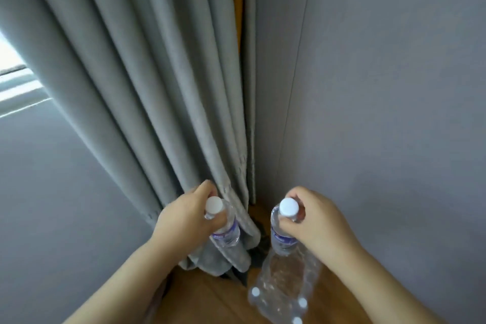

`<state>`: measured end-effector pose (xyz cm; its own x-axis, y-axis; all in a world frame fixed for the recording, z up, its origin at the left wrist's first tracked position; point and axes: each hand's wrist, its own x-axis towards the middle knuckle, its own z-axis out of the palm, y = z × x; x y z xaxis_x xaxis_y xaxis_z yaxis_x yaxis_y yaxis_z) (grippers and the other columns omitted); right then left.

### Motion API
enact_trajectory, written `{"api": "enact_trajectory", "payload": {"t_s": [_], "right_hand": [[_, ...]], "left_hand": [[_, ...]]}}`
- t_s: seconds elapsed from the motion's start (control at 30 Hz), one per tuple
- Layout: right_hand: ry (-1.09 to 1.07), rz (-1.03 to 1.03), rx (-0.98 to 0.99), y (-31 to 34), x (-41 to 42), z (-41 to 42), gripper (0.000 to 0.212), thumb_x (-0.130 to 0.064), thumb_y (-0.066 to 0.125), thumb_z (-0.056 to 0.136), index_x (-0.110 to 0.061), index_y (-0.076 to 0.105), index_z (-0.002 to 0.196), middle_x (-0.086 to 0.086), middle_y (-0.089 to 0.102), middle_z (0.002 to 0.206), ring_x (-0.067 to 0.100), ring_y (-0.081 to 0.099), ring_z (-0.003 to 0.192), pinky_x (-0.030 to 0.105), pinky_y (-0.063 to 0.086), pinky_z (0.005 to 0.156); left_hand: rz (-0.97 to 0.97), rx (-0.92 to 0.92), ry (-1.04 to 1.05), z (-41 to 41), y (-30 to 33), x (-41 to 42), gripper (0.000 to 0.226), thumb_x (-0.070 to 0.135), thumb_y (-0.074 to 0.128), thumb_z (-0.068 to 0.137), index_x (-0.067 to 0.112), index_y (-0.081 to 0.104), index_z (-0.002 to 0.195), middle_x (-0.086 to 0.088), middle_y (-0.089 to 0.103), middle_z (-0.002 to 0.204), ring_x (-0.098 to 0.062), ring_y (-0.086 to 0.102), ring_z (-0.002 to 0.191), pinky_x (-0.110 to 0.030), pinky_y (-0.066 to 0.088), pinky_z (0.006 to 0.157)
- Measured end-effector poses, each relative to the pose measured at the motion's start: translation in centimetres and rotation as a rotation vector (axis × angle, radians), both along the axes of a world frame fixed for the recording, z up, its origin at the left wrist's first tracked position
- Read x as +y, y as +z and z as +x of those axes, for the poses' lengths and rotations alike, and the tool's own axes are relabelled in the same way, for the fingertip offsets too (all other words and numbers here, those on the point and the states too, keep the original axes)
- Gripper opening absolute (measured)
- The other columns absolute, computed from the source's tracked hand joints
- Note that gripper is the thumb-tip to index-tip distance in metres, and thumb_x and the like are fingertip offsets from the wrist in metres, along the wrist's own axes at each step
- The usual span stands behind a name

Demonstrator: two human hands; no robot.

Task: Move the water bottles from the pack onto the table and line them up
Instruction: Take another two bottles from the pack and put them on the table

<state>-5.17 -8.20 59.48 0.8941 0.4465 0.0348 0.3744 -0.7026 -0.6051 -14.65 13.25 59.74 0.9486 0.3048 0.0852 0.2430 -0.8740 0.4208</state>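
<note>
While both arms were stretched toward the lower middle of the frame, one water bottle was held in each hand by its neck, just under the white cap. The left hand (184,214) was clenched round the neck of the left bottle (226,231), whose body hung down and tilted slightly toward the curtain (147,102); the right hand (313,221) was pinched round the neck of the right bottle (282,234), which hung nearly upright. The necks were probably chosen because they are narrow and stiff and the caps stop the bottles slipping, so that two could be carried at once. Below the right bottle, at the lower middle of the frame, the clear plastic pack (286,284) lay on the wooden floor (210,302), its wrap loose and crumpled at the upper end. At least three white caps were visible inside it near the bottom edge, so bottles were judged to be left in it; their full number could not be told. No worktop was in view, and the two bottles were held in the air, apart from each other, in front of the grey wall (381,87).
</note>
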Motion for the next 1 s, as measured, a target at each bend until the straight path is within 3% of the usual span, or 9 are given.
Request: {"api": "enact_trajectory", "payload": {"t_s": [0.07, 0.17, 0.3, 0.5, 0.83, 1.0], "right_hand": [[0.077, 0.004, 0.002, 2.6, 1.0, -1.6, 0.019, -0.028, 0.070, 0.069, -0.024, 0.059, 0.084, -0.005, 0.063, 0.080, 0.015, 0.058, 0.075, 0.029, 0.045, 0.061], [0.210, 0.014, 0.025, 5.7, 3.1, -4.2, 0.016, -0.023, 0.070, 0.070, -0.023, 0.060, 0.083, -0.006, 0.062, 0.081, 0.013, 0.057, 0.074, 0.018, 0.040, 0.058], [0.389, 0.006, 0.056, 8.2, 7.3, -8.7, 0.017, -0.029, 0.071, 0.068, -0.026, 0.059, 0.080, -0.006, 0.064, 0.079, 0.013, 0.060, 0.074, 0.031, 0.049, 0.065], [0.686, -0.033, 0.059, 10.2, 14.1, -19.2, 0.019, -0.026, 0.074, 0.071, -0.026, 0.060, 0.084, -0.009, 0.066, 0.080, 0.010, 0.062, 0.077, 0.031, 0.053, 0.069], [1.169, -0.040, 0.089, 12.1, 21.9, -46.7, 0.022, -0.025, 0.073, 0.078, -0.028, 0.058, 0.093, -0.010, 0.064, 0.086, 0.005, 0.059, 0.078, 0.012, 0.040, 0.054], [1.305, 0.015, 0.112, 12.3, 23.5, -62.5, 0.016, -0.020, 0.070, 0.073, -0.030, 0.060, 0.081, -0.008, 0.066, 0.075, 0.010, 0.061, 0.073, 0.018, 0.045, 0.057]], "left_hand": [[-0.013, -0.018, 0.128, -3.8, 2.0, 0.6, 0.023, 0.044, 0.059, 0.080, 0.029, 0.044, 0.088, 0.007, 0.055, 0.079, -0.012, 0.055, 0.073, -0.026, 0.042, 0.058], [-0.014, -0.053, 0.281, -9.8, 4.5, 1.5, 0.023, 0.042, 0.059, 0.080, 0.028, 0.044, 0.088, 0.009, 0.054, 0.076, -0.013, 0.053, 0.072, -0.023, 0.036, 0.055], [0.014, -0.041, 0.464, -18.7, 7.1, 3.1, 0.021, 0.042, 0.058, 0.079, 0.032, 0.042, 0.088, 0.010, 0.052, 0.074, -0.010, 0.049, 0.068, -0.019, 0.033, 0.054], [0.032, -0.073, 0.793, -34.7, 9.3, 3.9, 0.024, 0.046, 0.056, 0.078, 0.027, 0.043, 0.084, 0.007, 0.056, 0.075, -0.011, 0.053, 0.070, -0.026, 0.040, 0.058], [0.056, -0.173, 1.265, -65.1, 11.2, 0.3, 0.021, 0.043, 0.060, 0.080, 0.029, 0.046, 0.085, 0.007, 0.057, 0.075, -0.011, 0.055, 0.067, -0.028, 0.044, 0.056], [0.058, -0.182, 1.434, -80.4, 12.3, -3.2, 0.019, 0.039, 0.062, 0.080, 0.028, 0.048, 0.085, 0.006, 0.057, 0.076, -0.012, 0.053, 0.068, -0.020, 0.033, 0.052]]}}
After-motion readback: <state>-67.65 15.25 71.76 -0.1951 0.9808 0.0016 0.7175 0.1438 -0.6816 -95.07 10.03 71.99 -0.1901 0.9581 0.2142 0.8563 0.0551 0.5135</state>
